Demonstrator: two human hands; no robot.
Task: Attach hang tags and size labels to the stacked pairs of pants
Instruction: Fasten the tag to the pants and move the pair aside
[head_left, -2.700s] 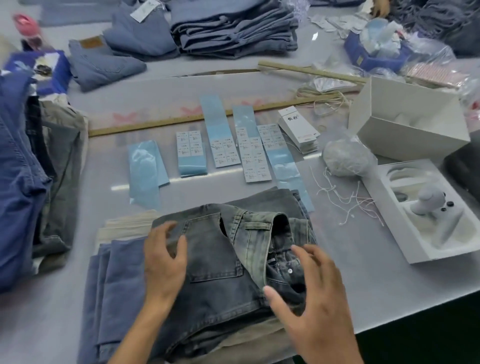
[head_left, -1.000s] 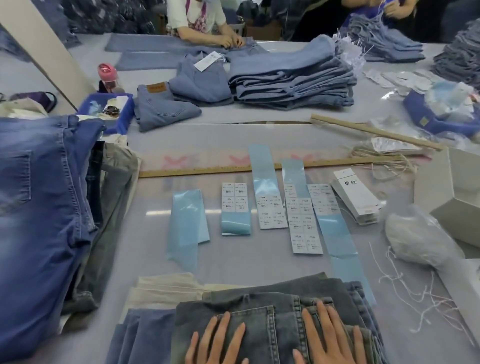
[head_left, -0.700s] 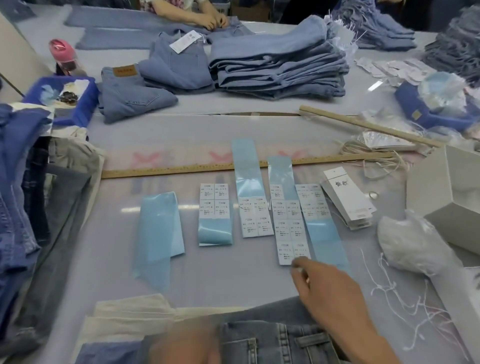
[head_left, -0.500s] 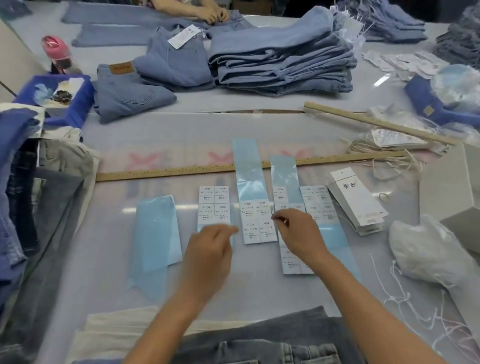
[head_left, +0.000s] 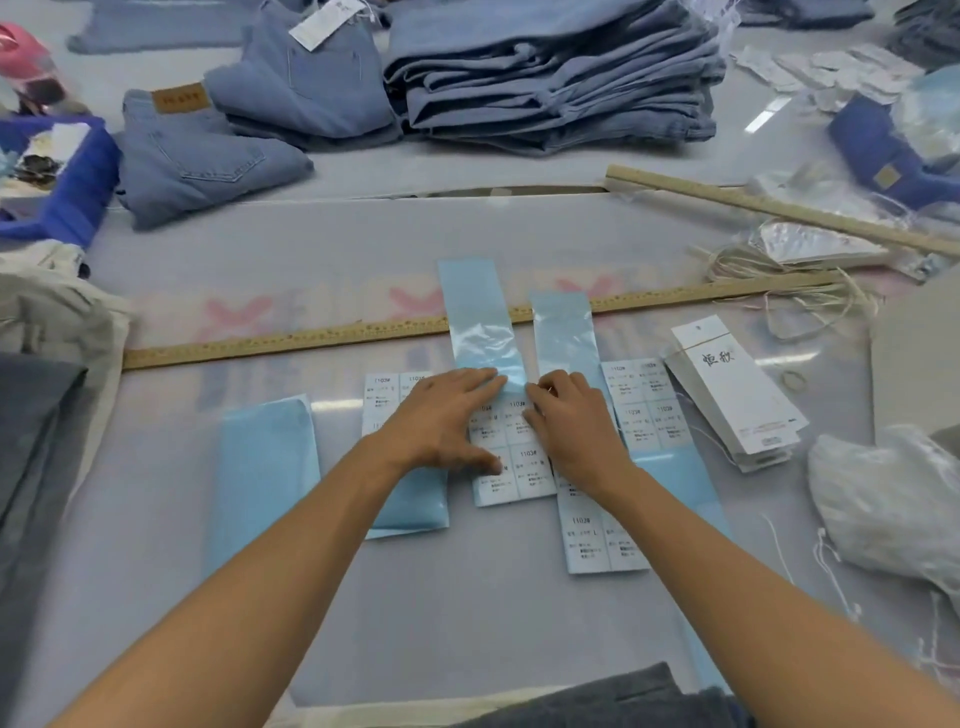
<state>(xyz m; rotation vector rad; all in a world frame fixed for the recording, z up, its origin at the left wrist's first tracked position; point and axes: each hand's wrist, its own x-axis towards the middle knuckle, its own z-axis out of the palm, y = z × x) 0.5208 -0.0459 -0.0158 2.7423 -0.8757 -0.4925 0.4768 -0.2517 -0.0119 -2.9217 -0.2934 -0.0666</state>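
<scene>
Touching hands atop label sheet

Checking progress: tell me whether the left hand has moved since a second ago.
Yes. The left hand went forward off the jeans onto the label sheets, nearer the wooden ruler.

label sheet mid part hid by hands | label print unreadable | pants stack cut off btm

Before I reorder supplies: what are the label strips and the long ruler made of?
Label strips: seemingly matte white paper stickers on glossy blue backing, whose peeled part shines. Ruler: looks like unfinished wood, tan and dull, with printed marks.
</scene>
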